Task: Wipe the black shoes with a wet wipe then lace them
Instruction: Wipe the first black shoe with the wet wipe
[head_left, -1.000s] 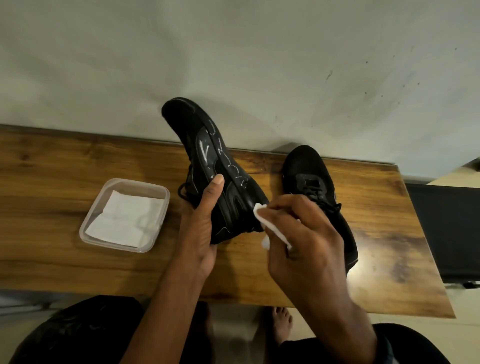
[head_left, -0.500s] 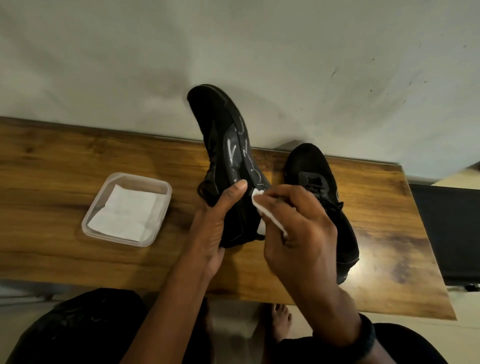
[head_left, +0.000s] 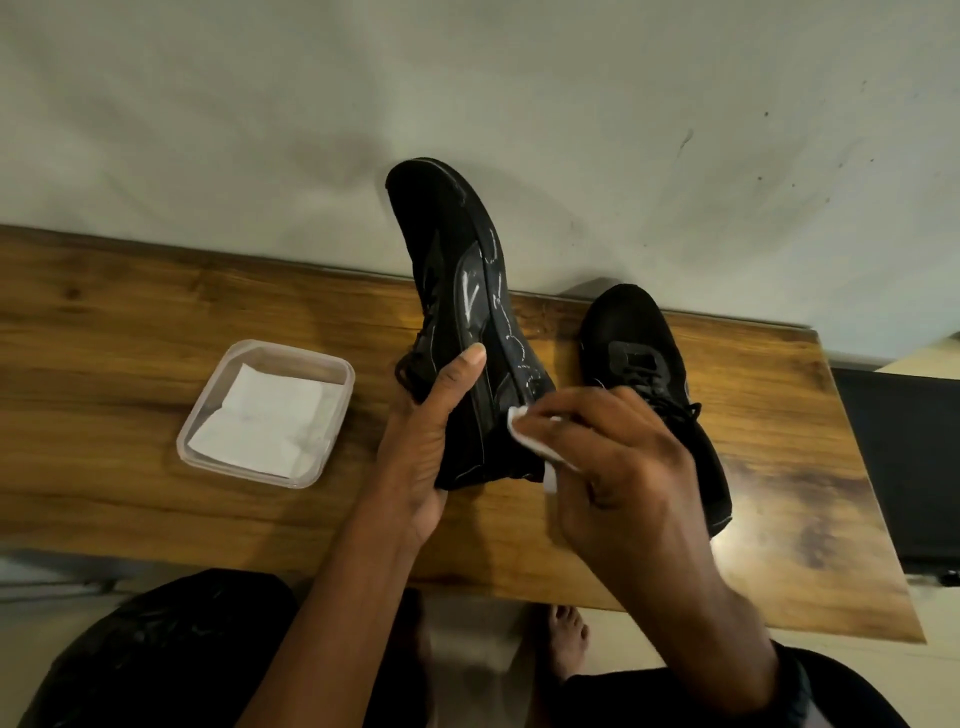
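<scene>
So the left hand (head_left: 426, 441) is gripping the raised shoe (head_left: 457, 322) around its heel end, thumb lying up the side, toe pointing up and away from the palm. That long axis is running pretty much straight away from the person, sole edge facing right. The right hand (head_left: 613, 467) is closed around a folded wet wipe (head_left: 524, 434), pressing it on the sole edge just right of the left thumb, so it's the nearer hand for rubbing. I'd guess the next stroke is heading up toward those chalky white scuffs. The second shoe (head_left: 654, 384) is sitting laced on the wooden table (head_left: 130, 338) just beyond the right knuckles. Matte black fabric, rubbery sole. A clear plastic tub (head_left: 340, 410) of wipes is waiting left of the left hand.
</scene>
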